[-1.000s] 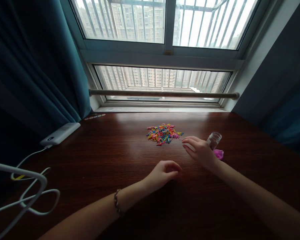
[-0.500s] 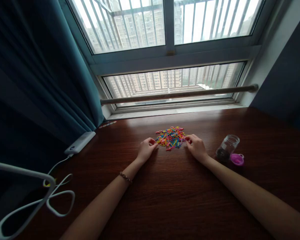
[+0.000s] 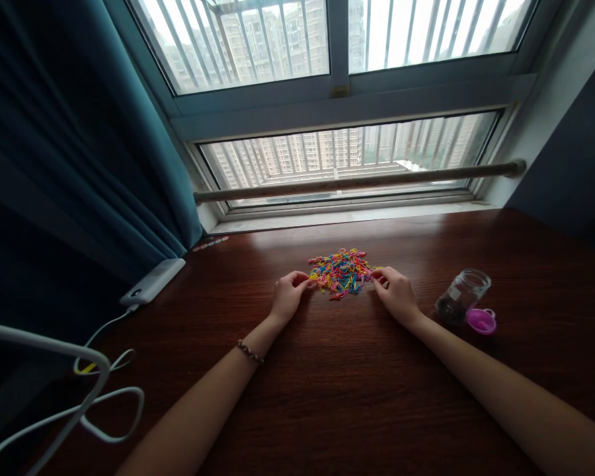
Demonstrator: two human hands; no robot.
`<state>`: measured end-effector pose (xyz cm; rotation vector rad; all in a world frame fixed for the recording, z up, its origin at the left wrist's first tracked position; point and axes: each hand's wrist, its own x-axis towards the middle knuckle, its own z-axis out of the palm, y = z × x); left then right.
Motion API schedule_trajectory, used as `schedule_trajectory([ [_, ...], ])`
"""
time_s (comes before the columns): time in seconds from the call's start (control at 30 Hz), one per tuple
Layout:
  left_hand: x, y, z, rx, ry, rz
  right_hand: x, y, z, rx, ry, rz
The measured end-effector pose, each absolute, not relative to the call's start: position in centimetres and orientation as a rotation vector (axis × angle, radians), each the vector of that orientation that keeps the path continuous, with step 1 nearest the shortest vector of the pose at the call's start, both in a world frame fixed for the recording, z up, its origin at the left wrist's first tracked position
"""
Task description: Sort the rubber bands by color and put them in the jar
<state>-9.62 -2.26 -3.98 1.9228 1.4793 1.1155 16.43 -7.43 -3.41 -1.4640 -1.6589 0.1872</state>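
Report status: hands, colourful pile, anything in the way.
Left hand and right hand at opposite edges of the colourful pile, grip unclear. Pile loosely heaped. Glass jar and pink object off right, out of the way.

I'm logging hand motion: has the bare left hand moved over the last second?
Yes: against the white rectangular device, the bare left hand has moved forward and leftward.

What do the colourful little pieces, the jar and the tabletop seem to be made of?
The colourful little pieces: probably plastic, judging by their bright, solid colours; they are too small to judge the finish.
The jar: clear, smooth glass or hard plastic; being see-through fits both.
The tabletop: wood or wood-look laminate, glossy; grain streaks show, and light shines back from its far part.
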Motion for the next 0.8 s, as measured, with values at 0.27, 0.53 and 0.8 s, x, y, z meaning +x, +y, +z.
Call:
schedule_trajectory([
  [0.27,-9.49,-1.99,-4.16,1.766,1.367,1.161,16.45,-7.49,-3.40,-1.464,-1.650,0.220],
  [0.53,-9.47,-2.21,-3.85,1.726,1.366,1.180,16.47,-7.51,-3.42,-1.468,-1.650,0.189],
  [0.8,-9.37,-2.40,-3.42,1.689,1.353,1.217,16.46,-7.51,-3.44,-1.476,-1.637,0.206],
])
